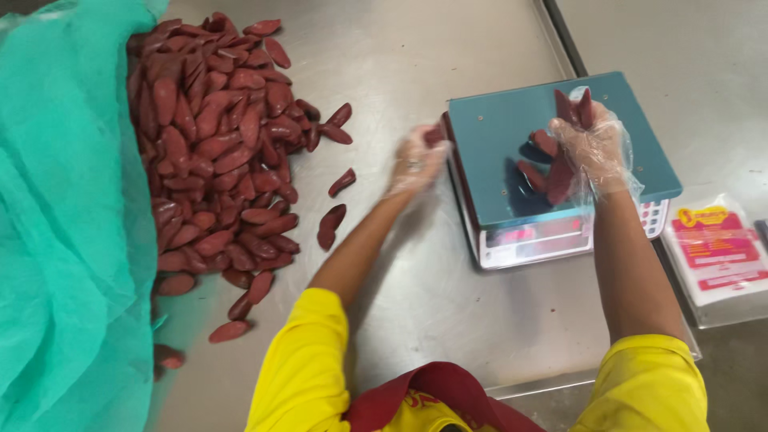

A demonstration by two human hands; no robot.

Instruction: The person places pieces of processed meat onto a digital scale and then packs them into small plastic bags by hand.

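Note:
A large heap of dark red sausages (212, 152) lies on the steel table (432, 304), left of centre. My right hand (592, 148), in a clear plastic glove, holds several sausages (574, 108) over the blue platform of a digital scale (512, 140); more sausages (544, 160) lie on the platform under it. My left hand (416, 160), also gloved and blurred, is just left of the scale's edge with a sausage (434, 134) in its fingers.
A green mesh cloth (68, 216) covers the left side, up against the heap. Loose sausages (336, 200) lie between heap and scale. A stack of printed red and yellow plastic bags (716, 248) sits right of the scale.

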